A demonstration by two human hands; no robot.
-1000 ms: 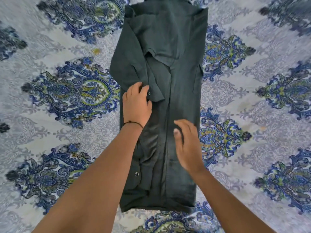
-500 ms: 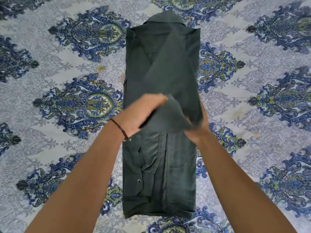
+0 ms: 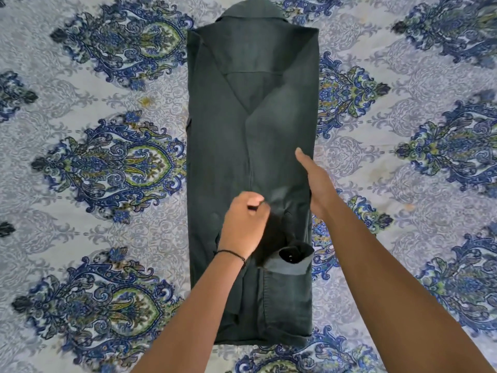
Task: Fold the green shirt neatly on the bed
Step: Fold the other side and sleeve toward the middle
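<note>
Green shirt (image 3: 223, 135): lies flat on the bed, folded lengthwise into a long narrow rectangle that runs away from the person down the middle of the view.
Collar (image 3: 252, 12): at the far end of the shirt, pointing away from the person.
Hem (image 3: 263, 341): at the near end, between the two forearms, lying on the sheet.
Sleeve (image 3: 282, 130): folded in from the far right shoulder, it runs diagonally down across the body of the shirt toward the left hand, where its lower part is bunched and lifted a little off the cloth beneath.
Cuff (image 3: 291, 267): the open end of the sleeve, just beside the left wrist on its right, curled over so the paler inside shows; a small dark button (image 3: 290, 256) sits on it.
Left hand (image 3: 243, 224): over the middle of the shirt, fingers curled tight around the gathered cloth of the sleeve just above the cuff, the knuckles facing up.
Wristband (image 3: 232, 253): a thin dark cord around the left wrist.
Right hand (image 3: 317, 184): fingers straight and together, holding nothing, laid along the shirt's right edge and pointing toward the far end; whether it bears down on the cloth I cannot tell.
Bedsheet (image 3: 107, 238): pale grey with large blue and green ornamental medallions, spread under the shirt on every side.
Stain (image 3: 146, 100): a small yellowish mark on the sheet, left of the shirt and well apart from both hands.
</note>
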